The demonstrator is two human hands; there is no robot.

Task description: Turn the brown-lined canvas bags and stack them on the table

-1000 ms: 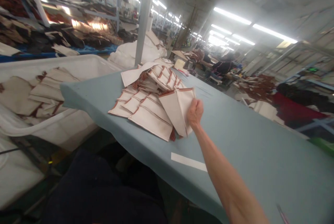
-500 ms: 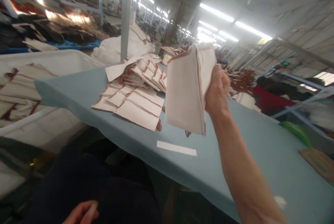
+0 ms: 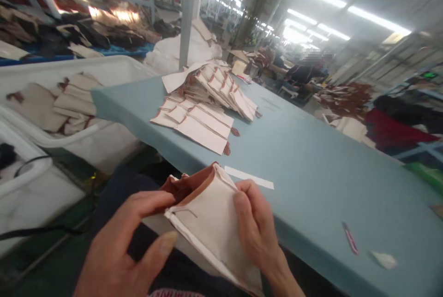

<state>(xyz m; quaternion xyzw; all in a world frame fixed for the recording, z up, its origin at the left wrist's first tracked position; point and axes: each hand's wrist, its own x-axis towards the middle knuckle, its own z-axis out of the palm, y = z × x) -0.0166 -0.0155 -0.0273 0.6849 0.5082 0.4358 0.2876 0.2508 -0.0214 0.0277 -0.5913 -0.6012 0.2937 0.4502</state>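
A cream fabric pouch (image 3: 214,216) with brown inside edges is held low, in front of the table's near edge. Its mouth gapes toward the upper left, and a loose thread lies on its side. My right hand (image 3: 256,223) grips the right side, thumb on the near face. At the mouth, the fingertips of my left hand (image 3: 128,241) touch the brown edge, while its thumb stands apart from the fabric; this hand is open. Similar cream pieces (image 3: 204,128) with brown edging lie in overlapping stacks on the blue-green table (image 3: 297,172).
A white strip (image 3: 249,177) lies near the table's front edge. Farther right are a slim pinkish tool (image 3: 350,238) and a pale scrap (image 3: 384,260). White bins (image 3: 114,68) with more pieces stand left. A person (image 3: 304,73) is in the background.
My right hand has brought the pouch down from above the table toward my body. My left hand has risen from my lap to the pouch's mouth, which now gapes.
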